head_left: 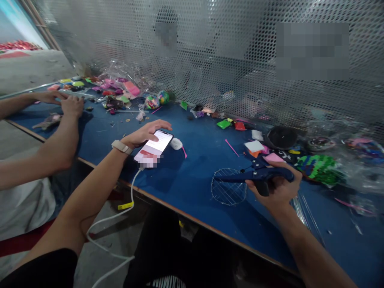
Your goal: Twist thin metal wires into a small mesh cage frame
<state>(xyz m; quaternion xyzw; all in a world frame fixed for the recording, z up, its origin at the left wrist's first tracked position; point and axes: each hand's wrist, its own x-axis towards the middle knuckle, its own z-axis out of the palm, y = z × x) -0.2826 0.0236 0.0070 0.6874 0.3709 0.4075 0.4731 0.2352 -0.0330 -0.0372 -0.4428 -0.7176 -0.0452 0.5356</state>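
Left of centre in the frame, the person's left hand (144, 134) lies over a smartphone (154, 149) with a lit screen, fingers loosely spread and one fingertip over the glass. A white cable (132, 188) runs from the phone's lower end across the wooden front edge (168, 206) of the blue table (186, 184), which slants down to the lower right. Just right of the phone is a white rounded piece (176, 144) with a pink strip (184, 153).

Right of centre, the right hand (280, 188) is curled firmly round the handle of a dark blue hand tool (264, 175). Its long nose points left over the upper part of a rounded wire grid (229, 194); whether they touch I cannot tell. Bare blue surface stretches between phone and grid, and also between the grid and the front edge.

Room is tighter at right: a black bowl (281, 138) and green sequined item (319, 169) crowd behind that hand, thin metal rods (306, 212) beside its wrist. Perforated metal panel (207, 52) closes the back. Upper left, a co-worker's hands (72, 106) work near the table's far end.
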